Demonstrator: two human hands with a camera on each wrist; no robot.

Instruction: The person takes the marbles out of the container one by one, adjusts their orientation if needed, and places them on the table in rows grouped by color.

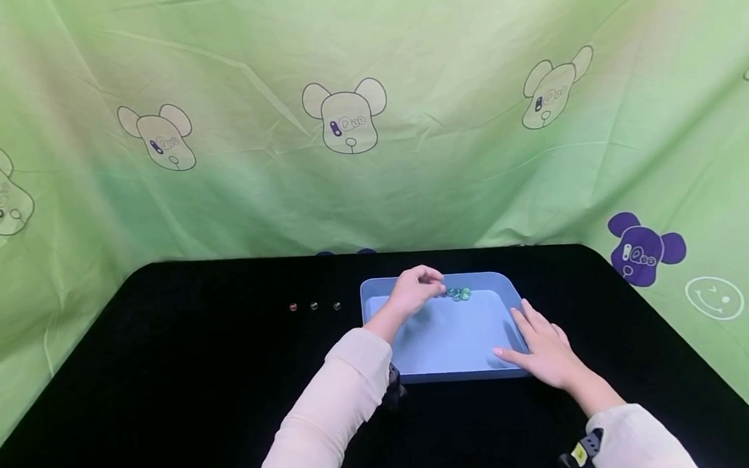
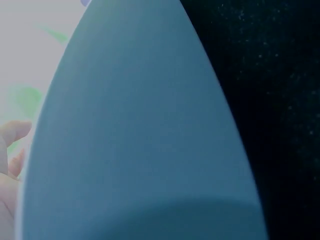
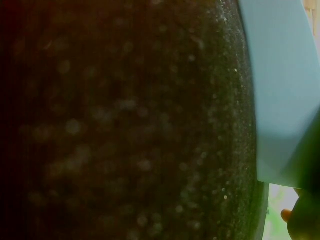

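A light blue tray (image 1: 457, 344) lies on the black table. Over its left far part reaches my left hand (image 1: 415, 289), thumb and fingertips brought together at a small purplish glass bead (image 1: 443, 292). Just right of those fingertips, several green glass beads (image 1: 460, 294) lie in a cluster along the tray's far side. My right hand (image 1: 544, 345) rests at the tray's right front corner, its fingers spread along the rim. In the left wrist view, the tray's outer wall (image 2: 145, 110) fills the middle, with part of a hand (image 2: 10, 185) at the left edge.
Left of the tray, three small beads stand in a row on the black table: a reddish one (image 1: 293, 307), then two dull ones, the nearer to the tray being a dark bead (image 1: 337, 306). Behind the table hangs a green printed cloth (image 1: 248, 199).
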